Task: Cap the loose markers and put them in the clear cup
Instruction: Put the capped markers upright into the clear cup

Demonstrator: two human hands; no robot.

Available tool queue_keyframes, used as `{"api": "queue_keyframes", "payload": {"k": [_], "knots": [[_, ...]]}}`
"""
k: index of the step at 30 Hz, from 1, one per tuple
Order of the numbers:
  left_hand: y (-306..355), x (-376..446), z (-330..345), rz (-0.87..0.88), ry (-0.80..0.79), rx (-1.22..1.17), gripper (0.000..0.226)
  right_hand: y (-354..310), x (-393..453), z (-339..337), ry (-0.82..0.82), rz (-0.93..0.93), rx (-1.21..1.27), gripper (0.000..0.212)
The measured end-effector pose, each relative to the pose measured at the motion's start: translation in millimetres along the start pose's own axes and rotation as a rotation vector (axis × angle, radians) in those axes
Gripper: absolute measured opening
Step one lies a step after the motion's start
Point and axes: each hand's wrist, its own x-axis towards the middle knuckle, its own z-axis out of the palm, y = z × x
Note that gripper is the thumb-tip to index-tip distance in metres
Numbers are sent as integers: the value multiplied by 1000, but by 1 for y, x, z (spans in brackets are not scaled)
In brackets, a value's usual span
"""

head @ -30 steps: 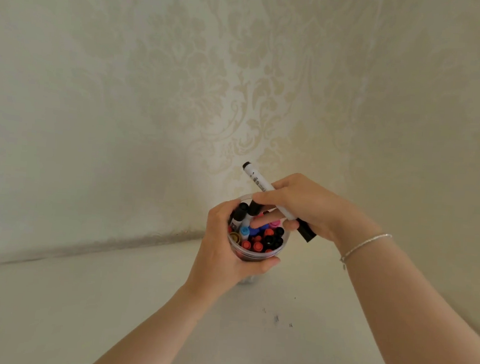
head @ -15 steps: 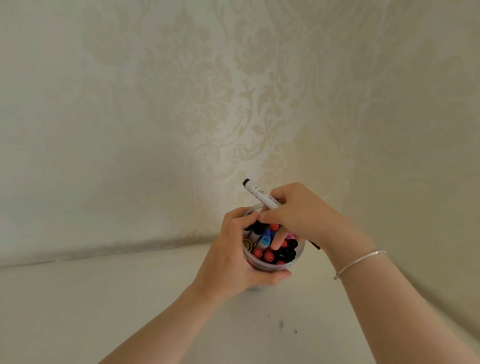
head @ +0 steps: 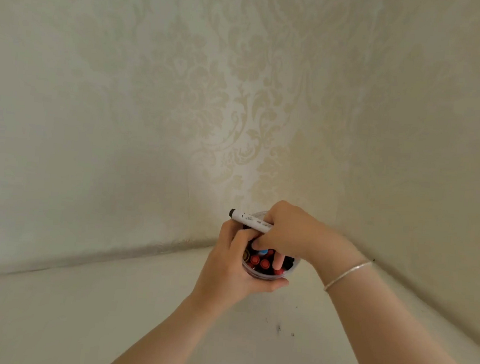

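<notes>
A clear cup (head: 266, 274) packed with several capped markers (head: 260, 261) in red, blue and black stands near the table's back corner. My left hand (head: 234, 263) wraps around the cup's left side, thumb along its front. My right hand (head: 288, 233) hovers over the cup's mouth and grips a white marker (head: 250, 219) with a black end, lying almost level and pointing left. Some right fingers reach down among the markers in the cup. The marker's other end is hidden under my hand.
The cream table (head: 107, 315) meets patterned wallpaper walls in a corner just behind the cup. A few small dark specks (head: 278, 327) mark the tabletop in front of the cup. A silver bracelet (head: 346, 275) circles my right wrist.
The view has tilted upward, so hands and cup sit lower in frame. My right hand has lowered the white marker flatter over the cup, and its fingers have pushed deeper among the markers.
</notes>
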Motion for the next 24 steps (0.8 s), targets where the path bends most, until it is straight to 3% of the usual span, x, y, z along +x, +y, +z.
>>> {"api": "queue_keyframes", "payload": {"k": [4,8,12,24], "knots": [[-1,1,3,59,-4,34,97,5,7,19,158,3,-95,18],[-2,4,1,61,-4,36,87,8,4,3,103,13,76,11],[-8,4,-1,77,35,101,73,8,1,-10,138,-22,12,8],[-2,13,-6,153,-6,269,80,5,-18,-41,24,-60,246,16]]}}
